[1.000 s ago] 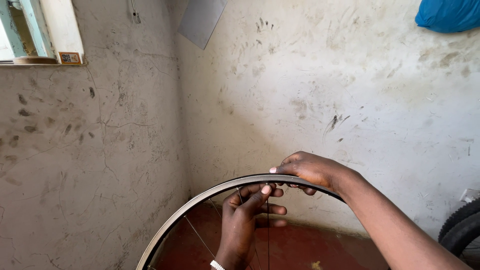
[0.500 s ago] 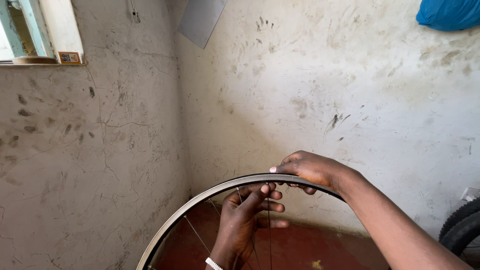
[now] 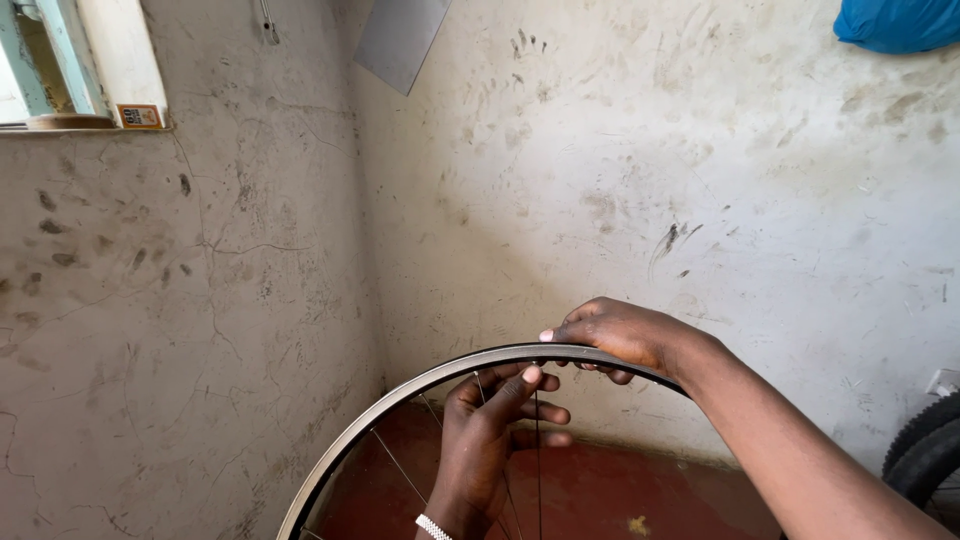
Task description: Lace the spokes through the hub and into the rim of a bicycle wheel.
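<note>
Bicycle wheel rim (image 3: pixel 420 392), bare of any tyre, stands upright close to the room's corner, where the cracked left wall (image 3: pixel 180 320) meets the stained rear wall (image 3: pixel 700 200); its top arc rises into view while its lower part runs off the bottom edge, over the red floor (image 3: pixel 600 490). Thin spokes (image 3: pixel 538 460) run down from the rim toward a hub that is out of sight. Right hand (image 3: pixel 615 335) lies over the crown of the rim, fingers curled down across its outer face and closed narrowly on the metal, so that it holds the rim steady. Left hand (image 3: pixel 495 430), with a pale beaded band at the wrist, reaches up from inside the wheel among the spokes; its fingers are loosely spread and the fingertips (image 3: pixel 530 376) press up against the rim's inner face just beside the right hand. It grasps nothing that can be made out; whether a spoke nipple lies under the fingertips cannot be told. Judged from this arrangement, the step in hand is a close check or adjustment of the rim at its top, one hand bracing and the other feeling. Any next move would call for the right hand's steadying hold and for care that the fingers do not catch between spokes. Elsewhere: a window ledge (image 3: pixel 85 122) at upper left, a blue cloth (image 3: pixel 900 25) at upper right, and a dark tyre (image 3: pixel 925 455) at the right edge.
</note>
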